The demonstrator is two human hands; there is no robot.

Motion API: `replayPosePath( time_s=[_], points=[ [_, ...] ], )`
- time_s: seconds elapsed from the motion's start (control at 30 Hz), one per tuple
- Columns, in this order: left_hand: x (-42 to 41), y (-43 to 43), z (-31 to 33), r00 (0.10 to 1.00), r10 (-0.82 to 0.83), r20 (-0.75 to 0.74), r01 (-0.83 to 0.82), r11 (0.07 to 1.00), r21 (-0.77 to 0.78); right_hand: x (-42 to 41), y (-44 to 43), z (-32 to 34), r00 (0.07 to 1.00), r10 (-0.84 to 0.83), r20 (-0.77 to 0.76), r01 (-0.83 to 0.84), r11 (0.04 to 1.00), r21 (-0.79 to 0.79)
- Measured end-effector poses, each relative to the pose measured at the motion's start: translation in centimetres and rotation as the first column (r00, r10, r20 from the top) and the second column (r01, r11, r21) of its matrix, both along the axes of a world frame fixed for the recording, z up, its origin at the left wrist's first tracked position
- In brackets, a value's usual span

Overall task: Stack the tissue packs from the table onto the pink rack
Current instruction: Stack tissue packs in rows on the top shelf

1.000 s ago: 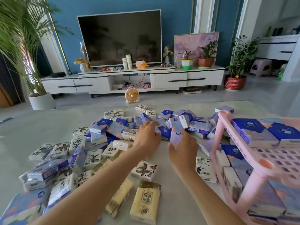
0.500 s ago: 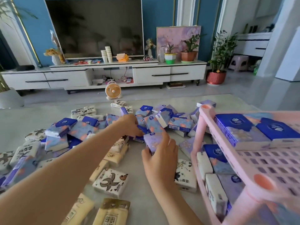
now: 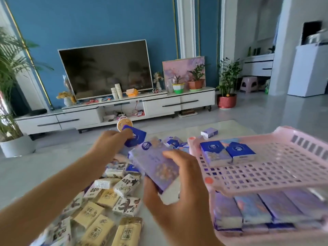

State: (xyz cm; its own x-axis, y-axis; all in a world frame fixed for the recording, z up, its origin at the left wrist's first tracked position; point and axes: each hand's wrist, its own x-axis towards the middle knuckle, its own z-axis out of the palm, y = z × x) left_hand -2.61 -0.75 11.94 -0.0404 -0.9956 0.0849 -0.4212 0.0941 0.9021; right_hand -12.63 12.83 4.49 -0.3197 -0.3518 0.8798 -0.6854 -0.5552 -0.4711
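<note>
Risk: your right hand point(image 3: 177, 201) clasps the lilac pack point(image 3: 154, 164) by thumb and fingertips, your left hand point(image 3: 108, 144) pinches a blue pack point(image 3: 136, 137), and either may slip before the pink rack point(image 3: 284, 162) right of your grip.

My right hand point(image 3: 174, 192) grips a lilac flowered pack point(image 3: 156, 167), tilted, dead centre. My left hand point(image 3: 110, 143) pinches a dark blue pack point(image 3: 136, 138) at eleven o'clock of it. The pink rack point(image 3: 276, 176) stands at three o'clock with two blue packs point(image 3: 215, 154) side by side on its top shelf (far-left corner) and a row of perhaps five lilac packs point(image 3: 257, 208) below. Cream and white packs point(image 3: 106, 201) lie jumbled at seven o'clock.
</note>
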Motion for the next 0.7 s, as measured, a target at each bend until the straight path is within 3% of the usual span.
replayPosePath(
  time_s=[0.1, 0.17, 0.23, 0.33, 0.43, 0.47, 0.53, 0.6, 0.7],
  points=[
    [-3.3, 4.6, 4.1, 0.974, -0.114, -0.196, 0.120, 0.993, 0.019, -5.2, 2.0, 2.9, 0.982, -0.101, 0.161, 0.106, 0.994, -0.025],
    [-7.0, 7.0, 5.4, 0.936, -0.280, -0.215, 0.280, 0.960, -0.030, -10.1, 2.4, 3.8, 0.933, -0.225, 0.281, 0.214, 0.974, 0.070],
    [-11.7, 8.9, 5.4, 0.901, -0.391, -0.188, 0.388, 0.920, -0.053, -14.8, 3.0, 3.7, 0.878, -0.370, 0.303, 0.313, 0.923, 0.222],
    [-18.6, 9.2, 2.9, 0.890, -0.451, -0.060, 0.448, 0.892, -0.067, -20.5, 3.8, 2.5, 0.818, -0.554, 0.151, 0.453, 0.785, 0.423],
    [-23.3, 8.6, 0.0, 0.897, -0.438, 0.057, 0.441, 0.896, -0.053, -23.1, 3.8, 1.8, 0.796, -0.599, -0.088, 0.535, 0.628, 0.565],
    [-24.2, 8.4, -1.0, 0.899, -0.417, 0.135, 0.429, 0.901, -0.071, -23.6, 3.7, 1.7, 0.776, -0.604, -0.184, 0.584, 0.576, 0.572],
    [-24.8, 8.0, -2.5, 0.817, -0.293, 0.497, 0.418, 0.894, -0.159, -24.0, 3.6, 1.7, 0.730, -0.597, -0.334, 0.657, 0.479, 0.582],
    [-24.4, 7.9, -3.3, 0.673, -0.161, 0.722, 0.458, 0.857, -0.235, -24.2, 3.6, 1.6, 0.732, -0.558, -0.390, 0.659, 0.438, 0.611],
    [-23.6, 7.6, -3.7, 0.640, -0.175, 0.748, 0.499, 0.835, -0.232, -24.8, 3.7, 1.6, 0.817, -0.483, -0.315, 0.549, 0.485, 0.681]
  ],
)
